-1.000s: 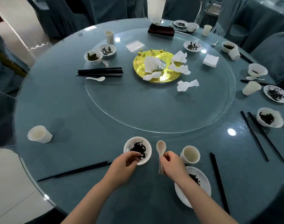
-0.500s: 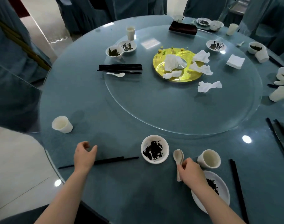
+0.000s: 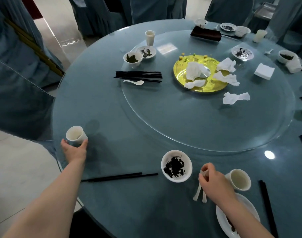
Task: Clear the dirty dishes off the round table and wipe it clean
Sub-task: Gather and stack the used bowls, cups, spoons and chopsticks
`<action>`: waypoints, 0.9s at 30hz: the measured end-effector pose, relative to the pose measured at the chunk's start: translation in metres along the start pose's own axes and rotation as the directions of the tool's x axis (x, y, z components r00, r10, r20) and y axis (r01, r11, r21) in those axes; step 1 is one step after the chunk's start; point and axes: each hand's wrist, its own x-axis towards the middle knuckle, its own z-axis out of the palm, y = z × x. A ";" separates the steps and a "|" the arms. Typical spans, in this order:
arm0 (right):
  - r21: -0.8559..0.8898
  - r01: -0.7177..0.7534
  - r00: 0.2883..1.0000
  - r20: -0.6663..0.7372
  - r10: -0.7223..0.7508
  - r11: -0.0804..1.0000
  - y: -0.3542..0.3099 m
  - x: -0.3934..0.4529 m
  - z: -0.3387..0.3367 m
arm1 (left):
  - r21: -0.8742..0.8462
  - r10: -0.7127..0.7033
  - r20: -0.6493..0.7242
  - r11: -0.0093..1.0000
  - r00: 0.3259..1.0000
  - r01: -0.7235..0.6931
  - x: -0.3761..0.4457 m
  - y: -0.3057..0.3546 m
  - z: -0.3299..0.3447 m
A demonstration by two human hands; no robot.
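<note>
At the round table's (image 3: 102, 103) left edge my left hand (image 3: 74, 149) curls thumb and fingers round the base of a white cup (image 3: 75, 135) lying tilted there. My right hand (image 3: 213, 182) pinches a white spoon (image 3: 200, 193) just above the table near its front edge, the handle hanging below the fist. A white bowl (image 3: 176, 165) with dark scraps stands between my hands. Right of my right hand are another white cup (image 3: 239, 179) and a white plate (image 3: 239, 219). A pair of black chopsticks (image 3: 119, 176) lies in front of the bowl.
The glass turntable (image 3: 198, 127) bears a yellow plate (image 3: 201, 73) with crumpled napkins, a bundle of black chopsticks (image 3: 139, 76), a spoon, bowls, a saucer and a cup. More bowls, cups and chopsticks ring the far and right rim. Covered chairs (image 3: 18, 93) stand close at the left.
My left hand has moved from the chopsticks to the cup at the left edge and closed round it. My right hand has lifted the spoon off the table. The view has shifted left.
</note>
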 end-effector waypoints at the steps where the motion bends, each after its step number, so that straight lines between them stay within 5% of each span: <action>1: 0.002 0.000 1.000 -0.004 0.000 1.000 0.001 0.001 0.000 | -0.016 0.005 -0.002 1.000 1.000 -0.005 0.004 0.000 0.002; 9: 0.053 0.027 0.994 -0.107 -0.021 0.998 0.003 0.008 -0.007 | 0.005 0.074 0.103 0.997 0.992 -0.074 0.005 0.007 0.012; 15: 0.159 0.143 0.975 -0.193 -0.112 0.977 0.020 0.003 -0.022 | -0.086 0.196 0.337 0.980 0.921 -0.177 -0.061 0.038 0.042; 21: 0.129 0.206 0.937 -0.312 -0.158 0.970 0.048 -0.007 -0.035 | -0.118 0.310 0.568 0.947 0.763 -0.297 -0.166 0.076 0.075; 27: 0.139 0.140 0.908 -0.414 -0.071 0.980 0.100 -0.022 -0.039 | -0.191 0.381 0.810 0.890 0.446 -0.414 -0.275 0.092 0.111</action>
